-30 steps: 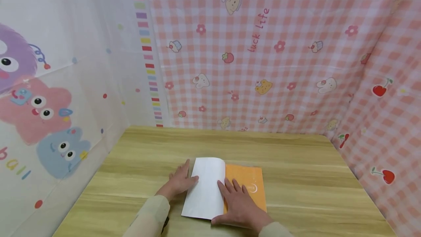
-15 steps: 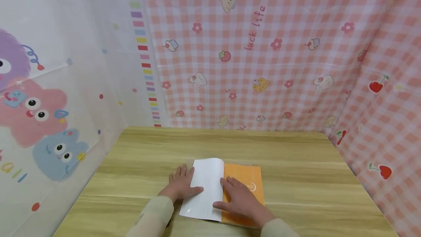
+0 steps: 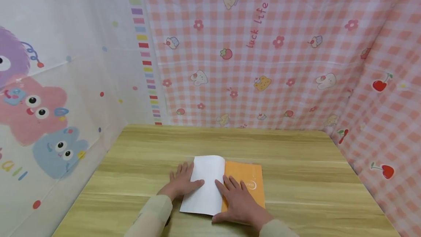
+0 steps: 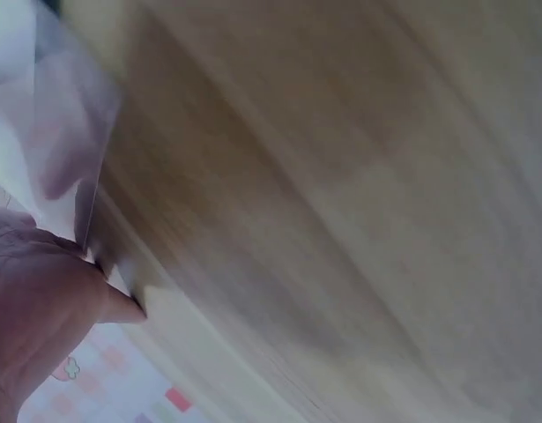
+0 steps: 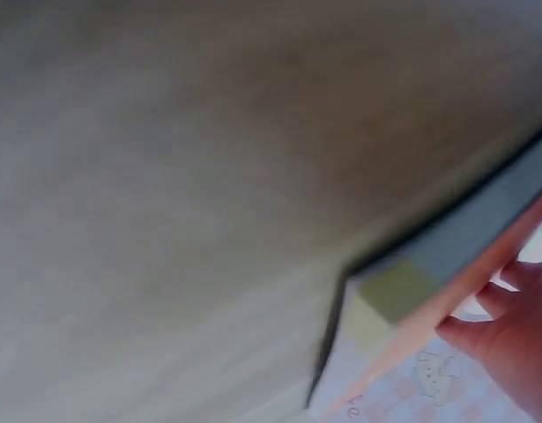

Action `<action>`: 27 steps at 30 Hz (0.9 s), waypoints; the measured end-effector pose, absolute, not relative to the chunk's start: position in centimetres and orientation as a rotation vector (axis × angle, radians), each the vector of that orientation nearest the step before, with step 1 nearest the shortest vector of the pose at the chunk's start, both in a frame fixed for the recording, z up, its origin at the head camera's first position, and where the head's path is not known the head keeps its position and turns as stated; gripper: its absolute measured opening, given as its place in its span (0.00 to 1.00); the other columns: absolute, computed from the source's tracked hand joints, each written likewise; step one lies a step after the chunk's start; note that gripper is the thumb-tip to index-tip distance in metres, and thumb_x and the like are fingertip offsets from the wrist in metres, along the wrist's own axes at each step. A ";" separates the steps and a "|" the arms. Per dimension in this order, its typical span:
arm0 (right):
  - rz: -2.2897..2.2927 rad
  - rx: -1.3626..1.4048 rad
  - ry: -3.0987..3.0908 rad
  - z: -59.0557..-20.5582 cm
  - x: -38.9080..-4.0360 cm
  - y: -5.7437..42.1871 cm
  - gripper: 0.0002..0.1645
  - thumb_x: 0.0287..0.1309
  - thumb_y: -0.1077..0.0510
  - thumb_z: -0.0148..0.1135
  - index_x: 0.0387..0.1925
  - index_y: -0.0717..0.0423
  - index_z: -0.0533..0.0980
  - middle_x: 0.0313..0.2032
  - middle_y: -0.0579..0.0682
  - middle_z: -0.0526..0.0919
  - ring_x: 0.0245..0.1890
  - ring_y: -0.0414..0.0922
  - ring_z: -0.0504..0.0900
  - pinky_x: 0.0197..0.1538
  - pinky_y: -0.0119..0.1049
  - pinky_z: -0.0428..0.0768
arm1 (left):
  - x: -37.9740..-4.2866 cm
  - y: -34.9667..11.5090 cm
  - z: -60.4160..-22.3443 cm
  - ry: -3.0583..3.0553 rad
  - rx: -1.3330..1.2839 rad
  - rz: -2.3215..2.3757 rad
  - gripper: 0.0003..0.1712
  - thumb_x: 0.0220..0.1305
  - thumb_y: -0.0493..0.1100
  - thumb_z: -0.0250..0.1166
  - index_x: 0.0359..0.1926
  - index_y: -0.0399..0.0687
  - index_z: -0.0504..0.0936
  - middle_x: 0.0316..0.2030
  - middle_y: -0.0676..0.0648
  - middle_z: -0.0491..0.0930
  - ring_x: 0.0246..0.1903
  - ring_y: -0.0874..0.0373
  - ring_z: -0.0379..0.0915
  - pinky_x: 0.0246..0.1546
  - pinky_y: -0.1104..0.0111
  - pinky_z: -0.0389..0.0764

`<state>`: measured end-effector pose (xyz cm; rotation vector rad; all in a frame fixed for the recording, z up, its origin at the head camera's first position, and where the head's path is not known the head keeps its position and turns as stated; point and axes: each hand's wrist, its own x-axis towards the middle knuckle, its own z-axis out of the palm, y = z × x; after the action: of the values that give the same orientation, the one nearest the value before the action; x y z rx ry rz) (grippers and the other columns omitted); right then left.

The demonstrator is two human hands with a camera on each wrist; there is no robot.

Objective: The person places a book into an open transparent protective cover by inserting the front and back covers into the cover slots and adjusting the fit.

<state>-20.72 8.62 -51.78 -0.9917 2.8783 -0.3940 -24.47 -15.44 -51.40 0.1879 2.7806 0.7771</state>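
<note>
An opened book lies on the wooden table, its white page on the left and its orange page on the right. My left hand rests at the book's left edge, thumb reaching over the white page and the other fingers extended along its side. Spread over the orange page is my right hand, with its index fingertip by the fold and its thumb at the bottom edge. In the left wrist view the left hand lies at the glossy page edge. The right wrist view shows the book's thick side beside my fingers.
The light wood table extends around the book. Pink checked cloth hangs behind and on the right, and white cartoon-printed cloth hangs on the left.
My left hand shifts slightly onto the white page, its thumb further over it. The right hand's thumb moves up the page, then back to the lower edge, fingers spreading again.
</note>
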 end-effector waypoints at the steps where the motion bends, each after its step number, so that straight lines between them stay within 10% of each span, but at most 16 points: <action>1: -0.393 -0.989 2.885 -51.7 -20.7 8.6 0.69 0.32 0.15 0.55 0.72 0.48 0.58 0.71 0.63 0.57 0.69 0.61 0.53 0.63 0.70 0.56 | -24.5 -15.4 -51.4 2.776 0.185 0.786 0.52 0.61 0.66 0.55 0.74 0.38 0.48 0.73 0.28 0.40 0.70 0.34 0.29 0.64 0.32 0.32; 27: -0.295 -1.075 2.891 -51.2 -20.8 7.8 0.58 0.35 0.19 0.59 0.68 0.42 0.66 0.67 0.68 0.63 0.66 0.62 0.58 0.60 0.66 0.64 | -24.1 -15.3 -50.7 2.744 0.229 0.640 0.54 0.57 0.68 0.58 0.74 0.42 0.51 0.74 0.30 0.37 0.70 0.34 0.26 0.65 0.33 0.32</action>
<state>-20.82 7.83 -51.19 -1.0755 2.8911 -0.2948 -24.14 -15.29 -50.69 0.2287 2.7445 0.6400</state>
